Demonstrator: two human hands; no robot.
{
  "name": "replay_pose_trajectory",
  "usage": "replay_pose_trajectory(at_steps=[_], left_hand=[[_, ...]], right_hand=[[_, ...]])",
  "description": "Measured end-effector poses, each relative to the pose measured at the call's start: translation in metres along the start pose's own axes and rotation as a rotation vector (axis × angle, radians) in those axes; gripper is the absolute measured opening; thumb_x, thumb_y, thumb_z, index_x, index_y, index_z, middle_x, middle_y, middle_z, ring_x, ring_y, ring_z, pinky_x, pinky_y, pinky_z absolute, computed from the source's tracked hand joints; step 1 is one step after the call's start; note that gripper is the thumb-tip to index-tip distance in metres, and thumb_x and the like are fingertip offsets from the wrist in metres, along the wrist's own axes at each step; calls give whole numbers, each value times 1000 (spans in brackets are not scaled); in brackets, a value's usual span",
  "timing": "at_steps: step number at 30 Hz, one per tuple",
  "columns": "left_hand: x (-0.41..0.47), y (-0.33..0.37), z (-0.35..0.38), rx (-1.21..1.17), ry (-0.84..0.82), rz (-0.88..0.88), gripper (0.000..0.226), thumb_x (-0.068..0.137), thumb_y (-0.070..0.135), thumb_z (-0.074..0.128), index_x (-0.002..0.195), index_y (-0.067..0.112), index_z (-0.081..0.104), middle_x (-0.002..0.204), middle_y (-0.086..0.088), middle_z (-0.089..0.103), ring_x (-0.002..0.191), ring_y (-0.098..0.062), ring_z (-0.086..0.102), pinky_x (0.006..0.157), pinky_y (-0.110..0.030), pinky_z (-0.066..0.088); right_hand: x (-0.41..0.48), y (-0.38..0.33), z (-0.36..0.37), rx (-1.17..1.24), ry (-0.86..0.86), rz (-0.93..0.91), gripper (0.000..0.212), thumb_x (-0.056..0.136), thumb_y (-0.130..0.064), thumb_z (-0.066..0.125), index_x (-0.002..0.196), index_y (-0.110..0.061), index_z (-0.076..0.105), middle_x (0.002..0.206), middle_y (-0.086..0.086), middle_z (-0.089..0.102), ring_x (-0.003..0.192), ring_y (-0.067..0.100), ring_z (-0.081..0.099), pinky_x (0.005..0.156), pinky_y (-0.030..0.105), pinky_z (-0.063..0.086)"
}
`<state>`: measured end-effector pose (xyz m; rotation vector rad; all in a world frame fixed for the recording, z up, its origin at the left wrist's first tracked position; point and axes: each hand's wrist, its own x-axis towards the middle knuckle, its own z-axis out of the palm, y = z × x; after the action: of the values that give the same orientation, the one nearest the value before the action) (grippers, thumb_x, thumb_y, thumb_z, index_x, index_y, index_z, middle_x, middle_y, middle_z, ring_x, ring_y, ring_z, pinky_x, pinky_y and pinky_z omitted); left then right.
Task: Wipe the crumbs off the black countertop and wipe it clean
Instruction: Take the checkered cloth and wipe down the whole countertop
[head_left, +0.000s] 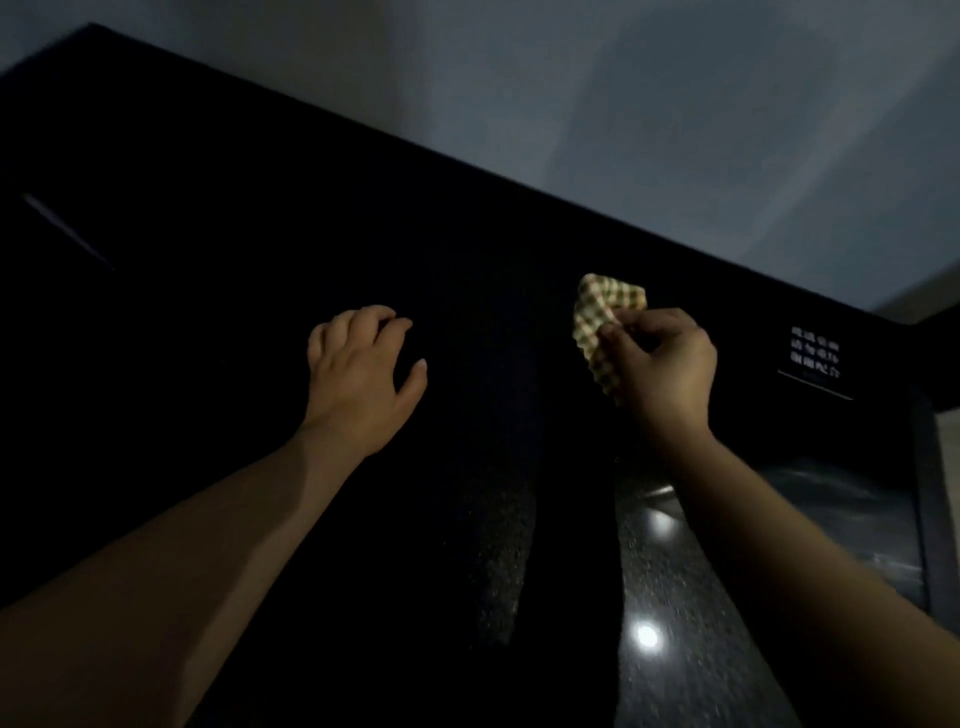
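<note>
The black countertop (218, 322) fills most of the view in dim light, with a speckled sheen showing near the front. My right hand (662, 361) grips a bunched checked cloth (605, 312), yellow and white, held over the counter's right part. My left hand (363, 374) hovers over or rests on the counter's middle, fingers loosely curled and holding nothing. Crumbs cannot be made out in the darkness.
A grey wall (623, 104) runs behind the counter's far edge. At the right sits a dark glass panel (841, 499) with a small white printed label (814, 352). A round light reflection (647, 636) shines on the counter near the front.
</note>
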<state>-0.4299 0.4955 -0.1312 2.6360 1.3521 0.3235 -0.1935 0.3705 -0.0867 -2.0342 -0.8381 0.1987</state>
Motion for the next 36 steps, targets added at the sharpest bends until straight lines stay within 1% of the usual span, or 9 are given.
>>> replay_pose_trajectory(at_steps=[5,8,10,17,21,25,27,30,36], left_hand=[[-2,2,0,-13,0,-25,53,90,50,35,133,21,49,136,0,44,127,-21,35,111,-44,22],[1,0,-2,-16,-17,-38,54,89,50,35,132,21,50,136,1,44,127,-20,34,111,-44,22],[4,0,-1,-23,-22,-43,54,88,50,36,131,21,51,135,2,44,126,-20,35,111,-44,23],[11,1,1,-64,1,-43,51,88,47,39,129,20,53,134,2,46,127,-20,36,110,-47,25],[11,1,1,-67,2,-53,51,88,47,40,128,20,54,134,3,46,127,-20,37,110,-48,23],[12,1,2,-55,3,-54,50,87,47,41,127,20,55,134,3,46,126,-20,38,110,-49,24],[13,2,2,-54,1,-56,50,87,46,42,127,20,55,134,3,46,126,-21,39,110,-48,23],[13,3,1,-61,-2,-59,50,87,46,41,128,20,54,135,3,46,127,-20,37,111,-46,22],[13,4,1,-51,-15,-72,50,88,46,40,130,22,52,137,5,43,129,-19,32,113,-46,20]], right_hand=[[73,7,21,-105,19,-27,24,82,-29,72,98,-11,75,97,6,69,87,13,63,78,22,48],[114,12,34,-164,-11,-40,30,83,-38,67,101,-15,74,99,10,71,90,25,67,82,38,55],[138,14,45,-212,-25,-44,31,85,-39,64,103,-16,73,103,11,70,92,28,67,83,43,55],[176,25,78,-250,-57,62,33,90,-34,62,111,-11,70,113,14,66,102,31,63,90,37,50],[145,27,81,-238,-37,-57,23,86,-27,66,99,-8,72,105,14,63,96,34,61,85,38,50],[131,20,69,-219,-204,-223,19,85,-22,72,95,-7,75,98,5,64,91,20,61,77,26,45],[143,15,62,-254,-243,-239,20,86,-22,70,97,-6,74,101,9,66,90,22,62,75,24,43],[148,16,62,-228,-165,-157,23,88,-24,67,100,-5,73,106,12,66,92,22,62,74,17,38],[77,19,81,-195,-128,-280,16,84,-26,71,92,-13,76,94,3,63,88,22,59,74,28,46]])
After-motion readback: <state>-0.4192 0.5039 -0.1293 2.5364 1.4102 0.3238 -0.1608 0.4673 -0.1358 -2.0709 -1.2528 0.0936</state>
